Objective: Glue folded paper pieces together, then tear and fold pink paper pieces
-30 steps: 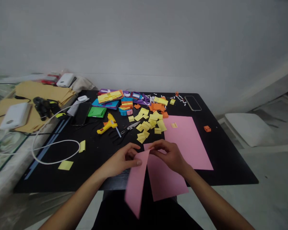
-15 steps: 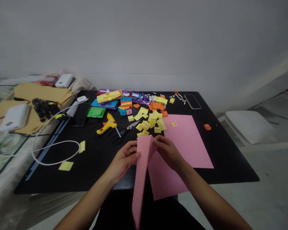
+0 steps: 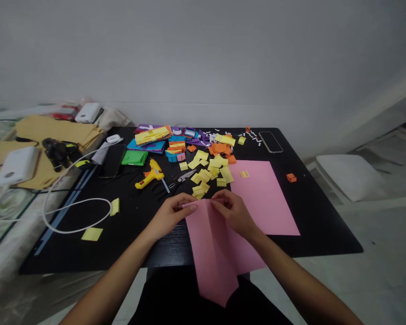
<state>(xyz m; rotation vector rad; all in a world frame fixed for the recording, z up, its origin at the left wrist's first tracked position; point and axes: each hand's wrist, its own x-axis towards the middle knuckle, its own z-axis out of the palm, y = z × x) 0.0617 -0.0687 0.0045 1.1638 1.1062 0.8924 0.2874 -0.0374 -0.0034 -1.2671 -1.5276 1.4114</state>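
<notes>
- Your left hand (image 3: 172, 214) pinches the creased pink sheet (image 3: 211, 253) near its upper left corner.
- Your right hand (image 3: 236, 213) pinches the top edge, farther right.
- It hangs below both, reaching past the table (image 3: 325, 230).

You are at what looks like a paper-craft spot in a plain room; whether it belongs to a home or a workshop, you cannot tell. Your black table (image 3: 325, 225) stands by a pale wall (image 3: 203, 58) and carries a yellow glue gun (image 3: 152, 175), yellow paper pieces (image 3: 221, 182), folded green paper (image 3: 135, 157) and a flat pink sheet (image 3: 270, 203), with a creased pink sheet (image 3: 211, 253) before you. Brown paper (image 3: 56, 128) and a white device (image 3: 18, 167) crowd your left; a white seat (image 3: 340, 174) stands right.
</notes>
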